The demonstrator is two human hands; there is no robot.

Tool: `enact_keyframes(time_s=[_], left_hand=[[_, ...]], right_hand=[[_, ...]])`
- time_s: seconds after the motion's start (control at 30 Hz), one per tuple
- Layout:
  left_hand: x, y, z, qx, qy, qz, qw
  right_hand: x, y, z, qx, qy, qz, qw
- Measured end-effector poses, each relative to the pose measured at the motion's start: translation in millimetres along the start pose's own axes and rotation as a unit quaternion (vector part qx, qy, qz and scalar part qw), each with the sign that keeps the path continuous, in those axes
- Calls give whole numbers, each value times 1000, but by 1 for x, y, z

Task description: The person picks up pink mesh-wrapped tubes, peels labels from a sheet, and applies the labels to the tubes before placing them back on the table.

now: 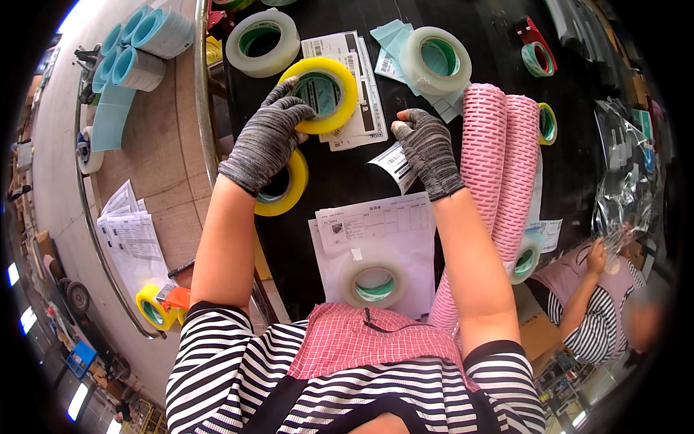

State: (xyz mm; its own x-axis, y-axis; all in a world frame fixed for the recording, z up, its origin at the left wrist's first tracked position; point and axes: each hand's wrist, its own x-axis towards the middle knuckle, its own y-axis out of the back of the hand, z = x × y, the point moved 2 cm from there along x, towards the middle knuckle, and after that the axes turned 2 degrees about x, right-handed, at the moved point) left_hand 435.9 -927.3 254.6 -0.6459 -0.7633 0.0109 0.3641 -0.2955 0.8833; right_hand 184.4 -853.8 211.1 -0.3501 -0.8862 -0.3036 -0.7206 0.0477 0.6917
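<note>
Both my hands wear grey knitted gloves with bare fingertips. My left hand (pixel 271 137) grips the left rim of a yellow-edged tape roll (pixel 350 90) above several printed label sheets (pixel 365 134). Just under my left wrist lies another yellow tape roll (pixel 298 189). My right hand (pixel 430 152) has its fingers curled in, to the right of that roll and apart from it. A curled white barcode label (pixel 394 168) sticks out from beneath this hand; whether the fingers hold it is hidden. Above it, a large clear tape roll (pixel 412 61) rests on light-blue labels (pixel 390 37).
Two pink-patterned rolls (pixel 483 145) stand right of my right forearm. A printed form (pixel 329 246) with a clear tape roll (pixel 354 286) lies before me. Another clear roll (pixel 235 47) and a red tape dispenser (pixel 535 40) sit farther back. At right, a person (pixel 578 289) handles clear plastic film.
</note>
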Motion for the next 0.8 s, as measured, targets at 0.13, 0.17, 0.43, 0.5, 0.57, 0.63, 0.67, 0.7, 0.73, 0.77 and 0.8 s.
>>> enact_keyframes(time_s=[0.13,0.17,0.43,0.5,0.57,0.63,0.67,0.7,0.73,0.77,0.8], left_hand=[[-1,0,1,7,1,0,1000],[-1,0,2,8,4,1,1000],[0,-5,-4,3,2,9,1000],[-1,-6,-2,3,10,11,1000],[-2,-6,-2,-5,12,11,1000],[-1,-6,-3,-21,6,10,1000],[-1,-7,-5,-14,0,12,1000],[-1,-8,-7,-7,-6,14,1000],[-2,-9,-9,1,-12,16,1000],[-2,-10,-10,-8,-9,20,1000],[-3,-12,-10,-17,-5,24,1000]], right_hand=[[-3,-6,1,30,-18,-5,999],[-2,-7,2,53,-32,-9,998],[6,-11,8,256,-75,-126,955],[4,-11,5,216,-61,-123,967],[5,-12,5,162,-46,-125,978],[7,-13,8,162,-47,-116,979],[7,-15,8,162,-46,-113,979],[6,-14,7,129,-25,-99,986],[5,-13,5,94,-17,-88,992],[4,-11,1,59,-8,-76,995],[3,-8,-2,25,1,-63,998]])
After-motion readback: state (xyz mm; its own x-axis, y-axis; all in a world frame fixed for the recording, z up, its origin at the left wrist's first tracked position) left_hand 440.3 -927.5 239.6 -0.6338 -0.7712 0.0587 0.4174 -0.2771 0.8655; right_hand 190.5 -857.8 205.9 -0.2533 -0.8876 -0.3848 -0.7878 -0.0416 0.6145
